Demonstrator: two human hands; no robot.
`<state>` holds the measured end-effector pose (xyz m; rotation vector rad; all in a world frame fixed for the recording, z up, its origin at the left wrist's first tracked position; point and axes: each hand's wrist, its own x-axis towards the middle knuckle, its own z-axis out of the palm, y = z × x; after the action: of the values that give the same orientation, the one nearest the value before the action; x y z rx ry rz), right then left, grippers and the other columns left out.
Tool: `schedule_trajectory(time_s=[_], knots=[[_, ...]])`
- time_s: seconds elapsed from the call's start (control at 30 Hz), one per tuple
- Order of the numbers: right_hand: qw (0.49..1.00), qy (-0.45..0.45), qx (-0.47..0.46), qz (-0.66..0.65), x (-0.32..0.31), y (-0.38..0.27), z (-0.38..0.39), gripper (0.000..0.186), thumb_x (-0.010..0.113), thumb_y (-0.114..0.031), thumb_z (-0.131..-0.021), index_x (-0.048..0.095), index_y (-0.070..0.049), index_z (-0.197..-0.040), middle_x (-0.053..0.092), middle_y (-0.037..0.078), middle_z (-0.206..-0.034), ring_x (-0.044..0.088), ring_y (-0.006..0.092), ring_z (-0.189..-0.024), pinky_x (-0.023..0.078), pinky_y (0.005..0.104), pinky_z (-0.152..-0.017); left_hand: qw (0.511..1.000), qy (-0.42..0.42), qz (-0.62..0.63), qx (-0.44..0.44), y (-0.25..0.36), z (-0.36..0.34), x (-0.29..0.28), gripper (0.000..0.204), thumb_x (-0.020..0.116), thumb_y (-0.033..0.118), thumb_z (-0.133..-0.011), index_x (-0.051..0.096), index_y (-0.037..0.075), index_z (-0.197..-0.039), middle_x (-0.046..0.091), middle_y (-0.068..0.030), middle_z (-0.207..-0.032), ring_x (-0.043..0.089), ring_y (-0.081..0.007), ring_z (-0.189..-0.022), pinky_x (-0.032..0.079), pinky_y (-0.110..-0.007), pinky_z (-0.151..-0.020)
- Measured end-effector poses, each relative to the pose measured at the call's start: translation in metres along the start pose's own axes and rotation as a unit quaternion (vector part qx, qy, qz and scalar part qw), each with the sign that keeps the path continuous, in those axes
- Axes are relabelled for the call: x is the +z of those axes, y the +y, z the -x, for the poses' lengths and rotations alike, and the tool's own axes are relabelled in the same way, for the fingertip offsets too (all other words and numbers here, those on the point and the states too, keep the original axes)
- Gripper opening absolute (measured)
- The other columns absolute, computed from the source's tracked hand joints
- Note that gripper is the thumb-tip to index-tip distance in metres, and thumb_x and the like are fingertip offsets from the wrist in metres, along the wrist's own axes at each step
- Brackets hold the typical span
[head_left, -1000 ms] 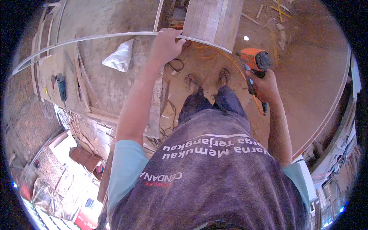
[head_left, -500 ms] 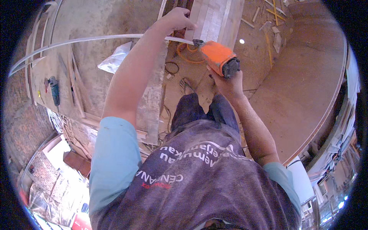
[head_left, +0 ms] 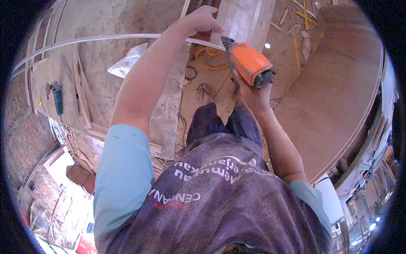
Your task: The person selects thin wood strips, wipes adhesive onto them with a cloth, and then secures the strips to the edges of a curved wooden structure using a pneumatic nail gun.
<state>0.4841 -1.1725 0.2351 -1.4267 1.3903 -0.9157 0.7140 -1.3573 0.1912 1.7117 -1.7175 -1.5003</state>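
Note:
My right hand [head_left: 258, 94] is wrapped round the handle of an orange nail gun [head_left: 250, 59] with a black nose and a black end cap. The nose is tilted toward the near edge of a panel of pale wooden strips [head_left: 250, 19]. A long, thin, pale strip [head_left: 110, 37] runs from the left under my left forearm to near the nose. At the panel's left corner is my left hand [head_left: 199, 20], its thumb and finger apart in a curve. Whether it touches the panel is hard to see.
On the left worktable [head_left: 101, 21] lie a clear plastic bag [head_left: 128, 61], a green power tool [head_left: 57, 98] and thin wood strips [head_left: 80, 91]. A coiled orange hose [head_left: 210, 58] and wood offcuts [head_left: 305, 44] lie on the floor. A large brown curved board [head_left: 334, 93] stands at right.
The nail gun in my right hand has shifted slightly right and down, away from the strip's end. My left hand has moved slightly right, its fingers a little straighter.

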Motion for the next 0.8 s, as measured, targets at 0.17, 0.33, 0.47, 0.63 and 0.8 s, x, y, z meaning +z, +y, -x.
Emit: schedule_trajectory(time_s=[0.17, 0.33, 0.47, 0.63, 0.8], knots=[[0.991, -0.066, 0.047, 0.109, -0.001, 0.002, -0.001, 0.044, 0.082, -0.015, -0.088, 0.064, -0.001, -0.126, 0.071, 0.012, -0.124, 0.068, 0.0241, -0.117, 0.052, 0.0363, -0.101, 0.999, -0.026, 0.04, -0.004, -0.01, -0.003, -0.004, 0.093, 0.093, 0.015, -0.066, 0.05, -0.009, -0.145, 0.065, -0.0227, -0.134, 0.063, -0.0314, -0.122, 0.047, -0.038, -0.105], [1.0, -0.016, 0.022, 0.01, -0.003, -0.009, 0.003, 0.045, 0.081, -0.013, -0.088, 0.064, -0.001, -0.127, 0.071, 0.011, -0.124, 0.068, 0.0223, -0.117, 0.052, 0.0353, -0.1, 0.998, -0.037, 0.053, -0.009, 0.004, 0.011, -0.005, 0.069, 0.092, 0.021, -0.068, 0.067, -0.009, -0.125, 0.073, -0.0194, -0.116, 0.069, -0.0278, -0.104, 0.053, -0.041, -0.093], [0.997, -0.024, 0.035, 0.072, -0.016, 0.008, 0.017, 0.044, 0.081, -0.01, -0.088, 0.063, 0.0, -0.127, 0.071, 0.011, -0.125, 0.068, 0.0212, -0.117, 0.052, 0.0351, -0.101, 0.991, -0.06, -0.121, 0.004, 0.004, 0.02, -0.007, 0.053, 0.091, 0.032, -0.07, 0.075, -0.008, -0.101, 0.075, -0.019, -0.097, 0.071, -0.0276, -0.088, 0.055, -0.041, -0.08], [0.997, 0.007, 0.076, 0.011, -0.026, 0.012, 0.03, 0.042, 0.08, -0.008, -0.089, 0.063, 0.001, -0.127, 0.07, 0.012, -0.126, 0.067, 0.0219, -0.117, 0.052, 0.0358, -0.101, 0.974, -0.065, -0.217, -0.008, 0.002, 0.037, 0.0, 0.043, 0.088, 0.034, -0.073, 0.078, -0.004, -0.09, 0.076, -0.0163, -0.082, 0.072, -0.0255, -0.076, 0.056, -0.039, -0.076], [0.994, 0.021, 0.107, 0.02, -0.041, 0.019, 0.039, 0.042, 0.08, -0.009, -0.088, 0.064, 0.002, -0.126, 0.071, 0.012, -0.124, 0.068, 0.022, -0.115, 0.053, 0.036, -0.099, 0.94, -0.061, -0.332, -0.051, 0.044, 0.055, 0.009, 0.049, 0.079, 0.04, -0.08, 0.076, -0.005, -0.099, 0.076, -0.0222, -0.096, 0.073, -0.0369, -0.094, 0.054, -0.046, -0.087]])
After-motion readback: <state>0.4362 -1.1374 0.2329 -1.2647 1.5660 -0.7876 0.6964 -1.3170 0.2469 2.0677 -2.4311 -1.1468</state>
